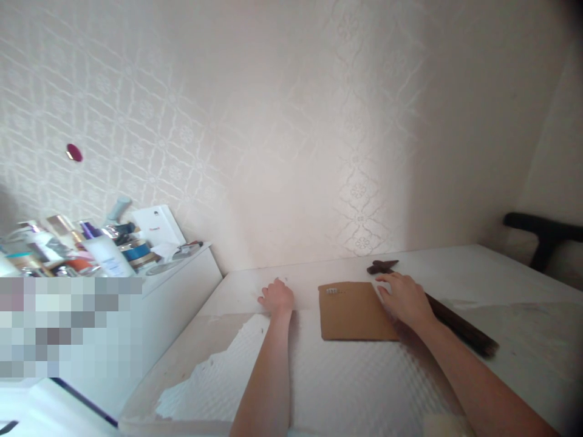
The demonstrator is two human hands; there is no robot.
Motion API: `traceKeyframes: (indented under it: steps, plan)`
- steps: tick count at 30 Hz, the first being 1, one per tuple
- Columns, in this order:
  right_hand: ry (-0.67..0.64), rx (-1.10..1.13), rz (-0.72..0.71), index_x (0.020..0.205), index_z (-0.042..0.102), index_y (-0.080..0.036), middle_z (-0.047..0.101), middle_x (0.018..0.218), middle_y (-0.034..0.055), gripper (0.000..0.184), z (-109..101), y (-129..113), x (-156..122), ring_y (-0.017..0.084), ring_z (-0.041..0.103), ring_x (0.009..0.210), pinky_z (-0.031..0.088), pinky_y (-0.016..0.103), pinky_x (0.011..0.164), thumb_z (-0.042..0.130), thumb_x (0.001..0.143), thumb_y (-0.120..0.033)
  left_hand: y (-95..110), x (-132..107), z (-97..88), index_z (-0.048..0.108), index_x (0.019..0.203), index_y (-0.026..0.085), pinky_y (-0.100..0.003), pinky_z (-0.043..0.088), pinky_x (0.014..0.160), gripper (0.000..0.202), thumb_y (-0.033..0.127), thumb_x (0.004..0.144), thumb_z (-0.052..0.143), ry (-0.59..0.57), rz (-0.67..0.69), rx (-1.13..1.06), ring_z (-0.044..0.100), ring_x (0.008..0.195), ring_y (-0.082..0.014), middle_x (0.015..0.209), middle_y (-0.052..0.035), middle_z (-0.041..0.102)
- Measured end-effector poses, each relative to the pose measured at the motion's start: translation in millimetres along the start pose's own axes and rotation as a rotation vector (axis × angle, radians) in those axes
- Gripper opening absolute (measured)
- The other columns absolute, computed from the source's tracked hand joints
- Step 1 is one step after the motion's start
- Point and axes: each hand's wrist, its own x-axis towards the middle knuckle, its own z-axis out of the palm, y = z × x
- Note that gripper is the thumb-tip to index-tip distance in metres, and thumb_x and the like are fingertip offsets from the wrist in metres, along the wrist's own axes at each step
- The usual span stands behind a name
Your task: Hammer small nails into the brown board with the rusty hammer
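Note:
A piece of brown cardboard (353, 312) lies flat on the white table, with a small printed label near its upper left corner. My right hand (405, 300) is over the cardboard's right edge, palm down, thumb and forefinger apart. Behind and partly under this hand runs a dark tool that looks like a hammer (462, 321); its head points toward the wall. The hand hides part of the handle, and whether it touches it is unclear. Left of the cardboard, my left hand (277, 296) rests on the table with loosely bent, slightly separated fingers and nothing visible in them.
A white textured sheet with a torn edge (214, 379) covers part of the table. At the left, a white cabinet (182, 309) carries several bottles, jars and a white box (159, 226). Patterned wallpaper backs the table. A black chair armrest (544, 227) stands at the right.

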Motion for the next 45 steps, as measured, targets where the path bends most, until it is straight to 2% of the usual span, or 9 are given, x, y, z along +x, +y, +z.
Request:
traceKeyframes:
  steps: [4,6,12,20,31,35,37,40,45]
  plan:
    - [0.018,-0.062,0.116,0.107,0.064,-0.021,0.063,0.108,0.0100,0.031,-4,1,-1,0.028,0.055,0.097,0.042,0.039,0.075,0.042,0.085,-0.025,1,-1,-4.3,0.066,0.098,0.021,-0.044,0.037,0.092,0.028,0.025,0.084,0.042,-0.064,-0.020,-0.010,0.053,0.113,-0.0275,0.110,-0.0114,0.067]
    - [0.019,-0.069,0.126,0.107,0.064,-0.020,0.063,0.108,0.0102,0.031,-4,2,-1,0.028,0.055,0.097,0.041,0.039,0.075,0.042,0.085,-0.025,1,-1,-5.2,0.066,0.098,0.022,-0.044,0.037,0.092,0.027,0.029,0.083,0.045,-0.074,-0.023,-0.023,0.054,0.112,-0.0279,0.110,-0.0109,0.067]
    - [0.028,-0.015,0.009,0.106,0.064,-0.021,0.064,0.107,0.0083,0.029,5,2,0,0.025,0.054,0.098,0.041,0.036,0.079,0.046,0.083,-0.024,1,1,-1.8,0.069,0.093,0.026,-0.044,0.037,0.092,0.024,0.027,0.079,0.049,-0.066,-0.004,-0.090,0.058,0.108,-0.0266,0.105,-0.0087,0.069]
    - [0.004,0.040,-0.030,0.103,0.065,-0.019,0.064,0.105,0.0085,0.028,4,1,1,0.025,0.055,0.097,0.042,0.036,0.081,0.045,0.083,-0.023,1,1,-3.1,0.069,0.089,0.026,-0.044,0.037,0.092,0.020,0.030,0.077,0.053,-0.087,-0.004,-0.110,0.059,0.106,-0.0268,0.103,-0.0081,0.070]
    - [-0.010,0.070,-0.064,0.102,0.066,-0.020,0.065,0.102,0.0086,0.028,6,2,2,0.024,0.056,0.098,0.043,0.035,0.083,0.047,0.082,-0.023,1,-1,-1.1,0.067,0.095,0.022,-0.044,0.036,0.093,0.026,0.035,0.085,0.047,-0.074,0.007,-0.060,0.056,0.111,-0.0273,0.108,-0.0102,0.068]
    - [0.003,0.105,-0.097,0.102,0.066,-0.018,0.065,0.100,0.0100,0.029,7,2,3,0.024,0.056,0.096,0.043,0.037,0.085,0.044,0.084,-0.024,4,-2,-2.1,0.066,0.096,0.021,-0.044,0.037,0.092,0.027,0.036,0.088,0.045,-0.028,0.040,-0.076,0.054,0.113,-0.0284,0.108,-0.0109,0.067]
    - [0.015,0.145,-0.140,0.101,0.066,-0.017,0.065,0.101,0.0108,0.030,8,1,3,0.025,0.056,0.096,0.043,0.039,0.086,0.042,0.085,-0.027,6,-2,-3.0,0.065,0.097,0.020,-0.043,0.037,0.091,0.028,0.036,0.089,0.045,-0.013,0.065,-0.115,0.056,0.110,-0.0277,0.107,-0.0106,0.068]
    - [0.017,0.218,-0.247,0.104,0.065,-0.016,0.064,0.108,0.0113,0.033,11,-5,0,0.026,0.055,0.101,0.042,0.041,0.090,0.043,0.086,-0.033,12,-3,-2.2,0.064,0.098,0.020,-0.038,0.040,0.087,0.026,0.036,0.089,0.046,-0.052,0.126,-0.243,0.060,0.103,-0.0246,0.100,-0.0080,0.070]
    - [-0.085,0.321,-0.344,0.116,0.060,-0.018,0.060,0.120,0.0109,0.042,12,-20,-8,0.028,0.051,0.112,0.040,0.045,0.094,0.053,0.081,-0.039,24,-6,5.1,0.068,0.087,0.016,-0.028,0.044,0.076,0.020,0.033,0.082,0.057,-0.112,0.309,-0.535,0.065,0.085,-0.0182,0.086,-0.0068,0.072]
